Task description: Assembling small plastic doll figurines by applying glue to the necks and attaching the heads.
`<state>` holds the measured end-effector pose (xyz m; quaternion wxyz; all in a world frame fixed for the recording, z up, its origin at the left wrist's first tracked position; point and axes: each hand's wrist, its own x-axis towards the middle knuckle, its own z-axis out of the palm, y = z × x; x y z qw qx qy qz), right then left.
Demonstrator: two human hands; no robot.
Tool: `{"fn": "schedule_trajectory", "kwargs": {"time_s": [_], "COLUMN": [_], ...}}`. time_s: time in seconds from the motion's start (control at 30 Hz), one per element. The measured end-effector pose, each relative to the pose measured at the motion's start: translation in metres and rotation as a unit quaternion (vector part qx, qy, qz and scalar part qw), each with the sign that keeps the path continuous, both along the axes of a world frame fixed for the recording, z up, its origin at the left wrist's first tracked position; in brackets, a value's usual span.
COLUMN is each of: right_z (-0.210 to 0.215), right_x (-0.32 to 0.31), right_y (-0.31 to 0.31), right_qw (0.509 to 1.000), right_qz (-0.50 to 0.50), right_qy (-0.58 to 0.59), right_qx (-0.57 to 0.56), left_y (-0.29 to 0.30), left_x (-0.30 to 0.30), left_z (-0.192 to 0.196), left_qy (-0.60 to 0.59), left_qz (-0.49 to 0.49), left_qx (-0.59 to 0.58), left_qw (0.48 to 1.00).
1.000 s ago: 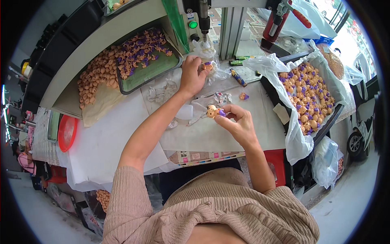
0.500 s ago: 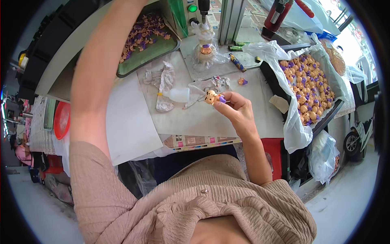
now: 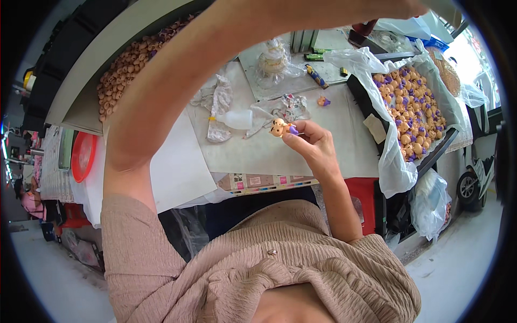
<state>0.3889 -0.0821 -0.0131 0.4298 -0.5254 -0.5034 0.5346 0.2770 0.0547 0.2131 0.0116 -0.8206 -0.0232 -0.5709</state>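
My right hand (image 3: pixel 314 141) pinches a small tan and purple toy figure (image 3: pixel 284 128) between thumb and fingers, above the paper-covered table (image 3: pixel 258 156). My left arm reaches across the top of the view. At the top right edge my left hand (image 3: pixel 401 7) is partly cut off, its fingers too unclear to read. Beyond the figure lie a white squeeze bottle (image 3: pixel 235 119) and crumpled paper (image 3: pixel 293 106). Another small figure (image 3: pixel 323 101) rests alone on the table. Farther back stands a fixture wrapped in clear plastic (image 3: pixel 273 60).
A dark crate lined with white plastic (image 3: pixel 389 156) holds many figures on the right. Tan toy heads (image 3: pixel 121 78) fill a bin at the left, behind my arm. Small tubes (image 3: pixel 316 76) lie near the fixture. A red basin (image 3: pixel 83 156) stands at the far left.
My left arm has swung to the right across the top, covering the green tray and lit button. The figure in the fixture no longer shows. My right hand barely moves.
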Motion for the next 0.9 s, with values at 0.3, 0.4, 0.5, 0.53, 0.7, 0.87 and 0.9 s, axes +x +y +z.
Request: {"fn": "schedule_trajectory", "kwargs": {"time_s": [0.3, 0.4, 0.5, 0.53, 0.7, 0.87, 0.9], "right_z": [-0.006, -0.009, -0.009, -0.008, -0.008, -0.006, -0.003], "right_x": [-0.017, -0.011, -0.012, -0.014, -0.032, -0.049, -0.052], "right_y": [-0.013, -0.013, -0.014, -0.015, -0.016, -0.021, -0.022], "right_qw": [0.996, 0.971, 0.94, 0.931, 0.943, 0.971, 0.972], "right_qz": [-0.018, -0.042, -0.047, -0.044, -0.02, 0.064, 0.097], "right_qy": [-0.02, -0.087, -0.144, -0.153, -0.132, -0.086, -0.086], "right_qx": [0.084, 0.22, 0.307, 0.328, 0.304, 0.211, 0.195], "left_y": [-0.027, -0.045, -0.088, -0.103, -0.139, -0.152, -0.154], "left_x": [-0.022, -0.054, -0.08, -0.086, -0.105, -0.13, -0.135], "left_z": [-0.066, -0.116, -0.165, -0.179, -0.207, -0.215, -0.218], "left_qy": [0.159, 0.058, 0.098, 0.09, 0.031, -0.056, -0.061], "left_qz": [0.075, 0.231, 0.137, 0.087, -0.073, -0.109, -0.107], "left_qx": [-0.031, 0.02, -0.322, -0.437, -0.638, -0.754, -0.756], "left_qw": [0.984, 0.971, 0.932, 0.891, 0.766, 0.645, 0.643]}}
